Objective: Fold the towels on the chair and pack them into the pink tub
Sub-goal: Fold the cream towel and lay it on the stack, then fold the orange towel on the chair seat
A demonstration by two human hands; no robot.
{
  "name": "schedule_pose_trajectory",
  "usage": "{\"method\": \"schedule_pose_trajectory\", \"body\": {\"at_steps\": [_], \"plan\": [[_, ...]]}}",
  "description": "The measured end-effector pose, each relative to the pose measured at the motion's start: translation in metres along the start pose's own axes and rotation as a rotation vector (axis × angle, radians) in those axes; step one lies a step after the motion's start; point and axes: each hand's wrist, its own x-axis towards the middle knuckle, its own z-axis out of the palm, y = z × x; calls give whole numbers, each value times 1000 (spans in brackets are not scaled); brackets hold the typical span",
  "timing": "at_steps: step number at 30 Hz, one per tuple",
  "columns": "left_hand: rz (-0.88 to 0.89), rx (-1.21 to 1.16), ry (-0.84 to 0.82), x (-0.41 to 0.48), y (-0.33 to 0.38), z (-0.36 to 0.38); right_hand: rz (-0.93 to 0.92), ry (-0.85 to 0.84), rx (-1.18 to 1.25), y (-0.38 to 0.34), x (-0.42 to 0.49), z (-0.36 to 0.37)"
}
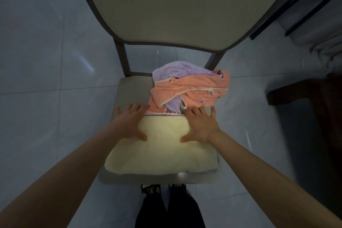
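A pale yellow towel (pixel 162 153) lies flat over the front of the chair seat (pixel 129 90). My left hand (pixel 129 120) presses on its far left corner with fingers spread straight. My right hand (pixel 201 124) lies flat on its far right corner the same way. Behind the yellow towel sits a crumpled heap: an orange towel (pixel 194 87) tangled with a lilac towel (pixel 175 72). My right fingertips touch the edge of that heap. The pink tub is out of view.
The chair's beige backrest (pixel 175 5) rises behind the seat. Grey floor tiles (pixel 46 61) surround the chair. A dark wooden piece of furniture (pixel 296 90) stands at the right, with a table leg and hanging cloth (pixel 314 29) beyond it. My feet (pixel 162 190) are under the seat's front edge.
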Motion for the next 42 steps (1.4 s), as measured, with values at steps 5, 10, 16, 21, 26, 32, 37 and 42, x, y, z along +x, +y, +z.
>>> {"method": "schedule_pose_trajectory", "body": {"at_steps": [5, 10, 16, 21, 26, 32, 37, 42], "plan": [[-3, -192, 217, 17, 18, -31, 57, 642, 23, 17, 28, -46], [3, -151, 260, 58, 52, -34, 129, 406, -360, 30, 47, -66], [-29, -203, 330, 78, 76, -32, 132, 414, -460, 46, 34, -81], [138, -256, 411, 73, 90, -44, -90, 882, -341, 54, -9, -100], [139, -411, 454, 61, 98, -61, -117, 858, -159, 59, -39, -116], [-93, -630, 97, 34, 80, -84, 265, 331, 274, 61, -33, -102], [25, -799, 46, 7, 85, -111, 397, 110, 993, 26, -35, -87], [67, -666, 198, -15, 85, -120, 486, -334, 1698, -6, -22, -79]]}}
